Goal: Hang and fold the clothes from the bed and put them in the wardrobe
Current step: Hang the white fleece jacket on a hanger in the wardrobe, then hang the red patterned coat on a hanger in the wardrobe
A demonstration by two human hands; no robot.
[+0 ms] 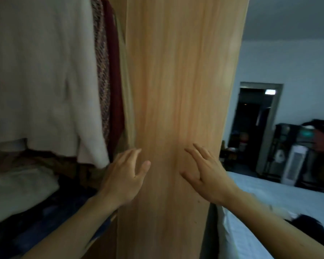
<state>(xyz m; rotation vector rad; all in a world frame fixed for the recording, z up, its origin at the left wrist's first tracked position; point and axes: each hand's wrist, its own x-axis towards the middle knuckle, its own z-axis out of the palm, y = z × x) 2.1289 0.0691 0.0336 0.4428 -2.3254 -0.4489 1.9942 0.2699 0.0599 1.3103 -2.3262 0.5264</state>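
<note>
A light wooden wardrobe door (180,81) fills the middle of the view. My left hand (123,176) and my right hand (206,172) are both held up in front of it, fingers spread and straight, holding nothing. Whether they touch the wood is unclear. Left of the door the wardrobe is open: a cream garment (41,75), a patterned knit (102,68) and a dark red garment (114,75) hang side by side. Below them lie folded clothes, a pale one (17,191) and a dark blue one (45,221). The bed (269,199) with a light blue sheet is at the right.
A dark item (310,228) lies on the bed by my right forearm. Behind the bed are a dark doorway (251,128), a white tower appliance (295,165) and a cluttered rack (288,139) against the pale wall.
</note>
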